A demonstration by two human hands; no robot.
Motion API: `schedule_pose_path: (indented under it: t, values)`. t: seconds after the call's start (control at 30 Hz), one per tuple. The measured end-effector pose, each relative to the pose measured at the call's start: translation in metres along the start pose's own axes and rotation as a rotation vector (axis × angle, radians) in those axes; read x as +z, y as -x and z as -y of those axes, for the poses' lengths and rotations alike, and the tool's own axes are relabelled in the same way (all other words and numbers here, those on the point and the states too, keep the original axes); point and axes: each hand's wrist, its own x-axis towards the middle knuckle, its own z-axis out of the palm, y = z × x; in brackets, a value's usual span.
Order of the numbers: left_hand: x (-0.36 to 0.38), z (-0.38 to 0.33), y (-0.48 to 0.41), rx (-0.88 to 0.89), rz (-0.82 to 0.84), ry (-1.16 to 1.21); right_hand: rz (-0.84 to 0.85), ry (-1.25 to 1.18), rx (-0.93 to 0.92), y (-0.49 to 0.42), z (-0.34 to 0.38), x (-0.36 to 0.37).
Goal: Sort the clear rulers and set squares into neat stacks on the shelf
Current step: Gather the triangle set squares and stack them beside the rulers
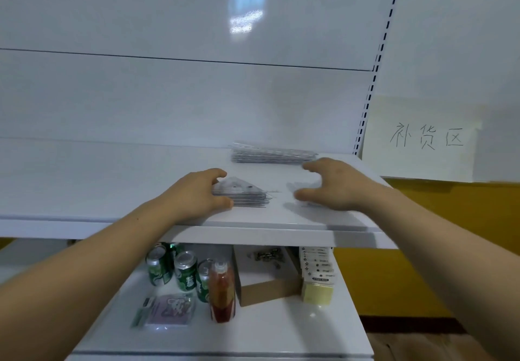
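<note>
A stack of clear triangular set squares (244,193) lies on the white shelf (112,186) near its front edge. My left hand (197,196) grips the stack's left side, fingers over the top and thumb at the front. A second stack, of clear rulers (273,153), lies further back against the shelf's rear panel. My right hand (333,184) hovers to the right of the set squares, fingers and thumb spread apart and holding nothing. A faint clear piece (305,189) seems to lie under that hand, too blurred to name.
The lower shelf (281,329) holds green cans (184,270), a red bottle (222,290), an open cardboard box (267,276), a pack of yellow cards (318,282) and a purple packet (171,311). A paper sign (422,138) hangs at the right.
</note>
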Motion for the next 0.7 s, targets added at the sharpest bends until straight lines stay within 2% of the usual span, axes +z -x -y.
schedule_pose_path:
  t: [0.1, 0.2, 0.3, 0.5, 0.7]
  values:
    - [-0.002, 0.008, -0.001, -0.003, -0.046, 0.070, 0.102, -0.053, -0.144, -0.018, 0.050, 0.022]
    - [-0.002, 0.015, 0.000, 0.011, -0.093, 0.103, 0.178, 0.023, -0.180, -0.032, 0.072, 0.036]
    - [0.000, 0.021, 0.002, 0.042, -0.097, 0.101, 0.125, 0.058, -0.189, -0.036, 0.073, 0.036]
    - [0.000, 0.024, 0.004, 0.088, -0.080, 0.146, 0.086, -0.116, -0.141, -0.034, 0.067, 0.036]
    - [0.001, 0.022, 0.003, 0.106, -0.073, 0.139, 0.056, -0.188, -0.140, -0.031, 0.070, 0.043]
